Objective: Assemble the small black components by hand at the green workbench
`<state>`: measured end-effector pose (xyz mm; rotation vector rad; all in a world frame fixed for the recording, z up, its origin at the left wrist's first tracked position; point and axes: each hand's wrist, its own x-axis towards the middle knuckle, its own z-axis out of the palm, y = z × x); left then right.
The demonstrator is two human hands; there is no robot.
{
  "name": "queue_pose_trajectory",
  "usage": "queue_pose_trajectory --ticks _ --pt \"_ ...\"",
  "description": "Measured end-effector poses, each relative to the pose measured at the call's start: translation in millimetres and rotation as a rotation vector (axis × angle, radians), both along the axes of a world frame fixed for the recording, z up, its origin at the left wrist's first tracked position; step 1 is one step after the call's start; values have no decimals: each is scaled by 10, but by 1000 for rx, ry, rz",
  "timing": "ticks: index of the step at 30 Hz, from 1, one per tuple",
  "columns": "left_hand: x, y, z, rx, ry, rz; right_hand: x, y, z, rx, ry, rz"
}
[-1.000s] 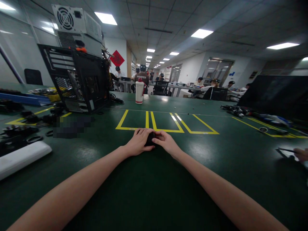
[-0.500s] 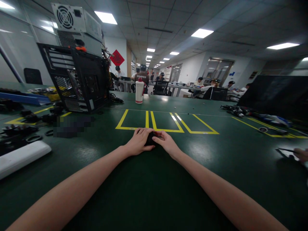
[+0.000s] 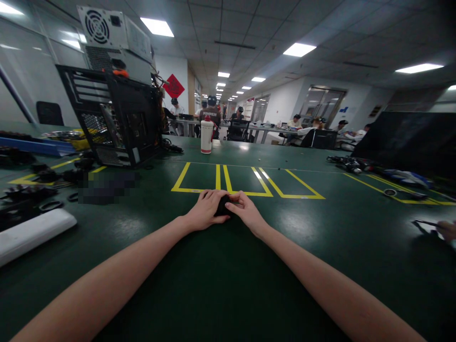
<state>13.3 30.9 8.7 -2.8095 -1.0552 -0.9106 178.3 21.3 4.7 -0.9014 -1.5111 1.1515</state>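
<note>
A small black object (image 3: 223, 206) sits between my hands on the green table (image 3: 228, 275); its kind cannot be made out, since fingers cover much of it. My left hand (image 3: 205, 210) wraps over its left side, with the thumb along the near edge. From the right, my right hand (image 3: 248, 213) grips it with thumb and fingers bent together at its side. Just beyond the hands, yellow tape (image 3: 245, 193) marks open-ended boxes on the tabletop.
At the left stands a black computer case (image 3: 124, 114) with power supplies (image 3: 114, 28) stacked on top. A white cup (image 3: 206, 137) is farther back. A white bar-shaped thing (image 3: 35, 233) lies near left. Another person's hand (image 3: 447, 230) holds a dark flat thing at far right.
My hands and the black object hold nearly the same place. In the background, a seated person's head has risen a little.
</note>
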Motion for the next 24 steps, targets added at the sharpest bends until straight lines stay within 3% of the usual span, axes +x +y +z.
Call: queue_pose_trajectory --ticks 6,12,20,24 --pt "-1 -6 4 -4 4 -2 18 -4 26 -92 -29 46" --pt "-5 -12 8 -9 4 -2 57 -13 -14 -21 23 160" --pt "6 -8 7 -11 -4 6 1 5 -26 14 2 -3" --pt "3 -14 15 -15 -3 -1 20 26 -31 -57 -14 17"
